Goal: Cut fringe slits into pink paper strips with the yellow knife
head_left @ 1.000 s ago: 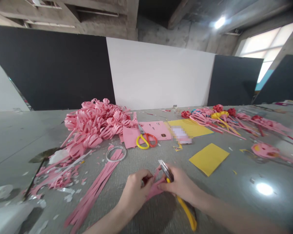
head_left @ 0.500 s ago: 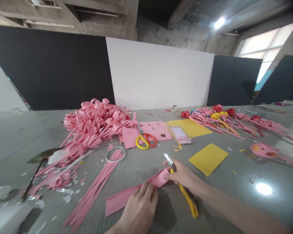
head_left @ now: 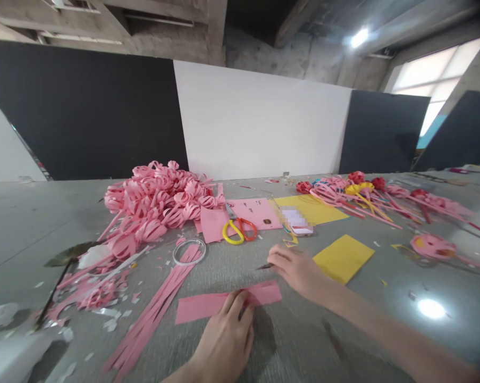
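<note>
A folded strip of pink paper (head_left: 200,307) lies crosswise in front of me. My left hand (head_left: 228,335) is on its middle, fingers bent and close together, holding it down. Just past the strip's right end, my right hand (head_left: 297,268) is closed around a bladed cutting tool. Only the tool's thin dark tip (head_left: 264,266) shows, pointing left; its handle is hidden behind the hand and arm. Farther off lie scissors (head_left: 240,231) with one yellow and one red handle. A roll of clear tape (head_left: 189,251) rests on narrow pink strips (head_left: 160,308) to the left.
Looped pink paper flowers (head_left: 160,197) are heaped at the back left, with scraps around. A phone (head_left: 297,221) and a large yellow sheet (head_left: 323,209) are behind my right hand. A smaller yellow sheet (head_left: 345,259) lies beside it. Paper flowers (head_left: 355,186) spread along the back right.
My right hand has left the strip's right end and moved slightly up and away, the tool turning edge-on with its yellow handle out of sight. The strip lies flatter and more level under my left hand.
</note>
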Tool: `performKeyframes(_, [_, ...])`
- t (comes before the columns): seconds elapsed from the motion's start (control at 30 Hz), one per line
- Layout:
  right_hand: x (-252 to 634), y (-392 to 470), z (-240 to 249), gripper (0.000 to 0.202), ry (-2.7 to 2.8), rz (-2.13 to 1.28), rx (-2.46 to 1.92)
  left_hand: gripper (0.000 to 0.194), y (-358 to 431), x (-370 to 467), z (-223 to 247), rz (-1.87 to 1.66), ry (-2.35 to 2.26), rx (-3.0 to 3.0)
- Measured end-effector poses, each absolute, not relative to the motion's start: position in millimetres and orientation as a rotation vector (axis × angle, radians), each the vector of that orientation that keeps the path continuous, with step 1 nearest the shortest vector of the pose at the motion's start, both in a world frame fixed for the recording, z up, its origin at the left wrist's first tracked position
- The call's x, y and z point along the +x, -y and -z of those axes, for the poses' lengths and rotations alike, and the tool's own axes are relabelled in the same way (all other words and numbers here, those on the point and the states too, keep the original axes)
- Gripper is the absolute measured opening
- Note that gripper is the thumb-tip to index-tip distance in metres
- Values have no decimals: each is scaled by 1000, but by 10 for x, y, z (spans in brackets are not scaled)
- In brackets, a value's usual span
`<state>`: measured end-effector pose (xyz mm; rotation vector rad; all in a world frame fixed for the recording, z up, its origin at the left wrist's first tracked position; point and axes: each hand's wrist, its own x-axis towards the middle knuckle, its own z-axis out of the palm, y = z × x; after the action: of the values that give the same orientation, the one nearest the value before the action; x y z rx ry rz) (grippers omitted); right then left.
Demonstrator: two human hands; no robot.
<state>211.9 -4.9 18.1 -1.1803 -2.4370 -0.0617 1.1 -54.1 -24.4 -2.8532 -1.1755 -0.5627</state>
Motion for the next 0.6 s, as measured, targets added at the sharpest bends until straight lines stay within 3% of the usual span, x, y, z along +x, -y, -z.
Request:
performKeyframes(0.23, [2062,102,-11,22,2688,333,-1190,32,551,19,231,492,1146,-2797])
performKeyframes(0.4, [2106,76,73,43,2701,365,-1087,34,551,22,213,451,1114,-2778])
performKeyframes(0.6, [2135,36,129,41,2755,571,-1061,34,547,20,225,437,1083,-2739])
